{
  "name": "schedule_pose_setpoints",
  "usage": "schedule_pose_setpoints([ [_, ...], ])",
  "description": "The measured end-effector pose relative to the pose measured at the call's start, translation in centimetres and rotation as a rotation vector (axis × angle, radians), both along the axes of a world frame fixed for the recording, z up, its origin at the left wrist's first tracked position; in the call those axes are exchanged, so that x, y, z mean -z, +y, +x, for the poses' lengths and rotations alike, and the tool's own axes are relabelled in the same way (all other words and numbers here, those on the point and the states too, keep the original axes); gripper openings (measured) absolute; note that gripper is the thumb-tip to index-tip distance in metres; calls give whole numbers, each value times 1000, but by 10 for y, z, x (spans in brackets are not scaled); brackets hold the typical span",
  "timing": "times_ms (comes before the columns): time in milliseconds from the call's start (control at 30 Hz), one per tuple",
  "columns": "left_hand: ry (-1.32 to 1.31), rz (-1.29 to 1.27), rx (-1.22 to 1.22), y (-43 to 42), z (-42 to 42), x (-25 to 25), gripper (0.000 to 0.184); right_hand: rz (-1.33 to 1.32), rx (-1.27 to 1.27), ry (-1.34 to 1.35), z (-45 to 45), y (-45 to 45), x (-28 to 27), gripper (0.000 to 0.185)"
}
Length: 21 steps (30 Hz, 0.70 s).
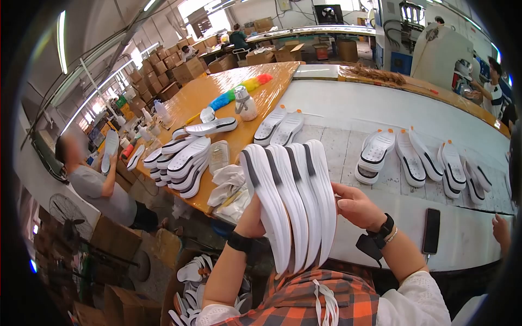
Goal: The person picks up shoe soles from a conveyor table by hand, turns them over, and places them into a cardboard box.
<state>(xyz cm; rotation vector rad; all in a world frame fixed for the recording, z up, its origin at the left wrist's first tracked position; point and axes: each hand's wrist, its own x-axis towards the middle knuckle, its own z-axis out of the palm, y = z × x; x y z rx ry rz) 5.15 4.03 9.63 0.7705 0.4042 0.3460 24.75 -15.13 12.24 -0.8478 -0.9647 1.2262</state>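
Observation:
Several white shoe soles (pixel 285 209) with black heel patches stand on edge side by side, in front of my chest, pressed together between my two hands. My left hand (pixel 252 218) grips the stack from its left side, its fingers mostly hidden behind the soles. At the right side of the same stack is my right hand (pixel 356 206), with thumb and fingers closed against the outermost sole. Just past my left hand lies a crumpled white cloth (pixel 231 185). A pair of white soles (pixel 287 128) with orange tips rests on the white surface beyond the stack.
More soles (pixel 187 157) are piled on the orange table (pixel 217 87); others (pixel 421 157) lie along the conveyor. A phone (pixel 431 231) is at right, near another person's hand (pixel 501 233). A bin of soles (pixel 190 277) stands below left. A person (pixel 100 179) at left holds a sole.

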Motion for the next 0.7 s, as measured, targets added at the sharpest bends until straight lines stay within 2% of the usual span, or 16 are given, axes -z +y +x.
schedule_pose_setpoints([
  [33, -57, -53, 41, -4, 0, -1, 53, 44, 30, 54, -6, -1, -3, 64],
  [133, -226, -172, 130, -9, -1, -2, 49, -64, 84, 163, -17, 4, -9, 61],
  [233, -83, 98, -51, -23, 0, -9, 49, -119, 101, 212, -25, 6, -6, 55],
  [267, -158, -89, -12, -17, 1, 6, 48, -139, 120, 228, -25, 7, -2, 43],
  [300, -220, -194, 43, -18, 0, 7, 48, -156, 152, 273, -26, 8, -2, 39],
  [367, -212, -229, 62, -34, -1, -7, 51, -196, 210, 362, -29, 12, -2, 33],
  [400, -323, -342, 131, -40, -4, -15, 43, -202, 228, 388, -32, 13, -7, 29],
  [500, -216, -389, 188, -51, -5, -36, 46, -242, 250, 378, -34, 13, -6, 29],
  [533, -219, -379, 237, -49, -4, -30, 54, -242, 260, 374, -36, 12, -7, 29],
  [600, -273, -408, 241, -55, -8, -36, 55, -243, 280, 365, -41, 11, -8, 29],
  [700, -327, -515, 282, -62, -10, -27, 61, -104, 285, 11, -50, 9, -12, 29],
])
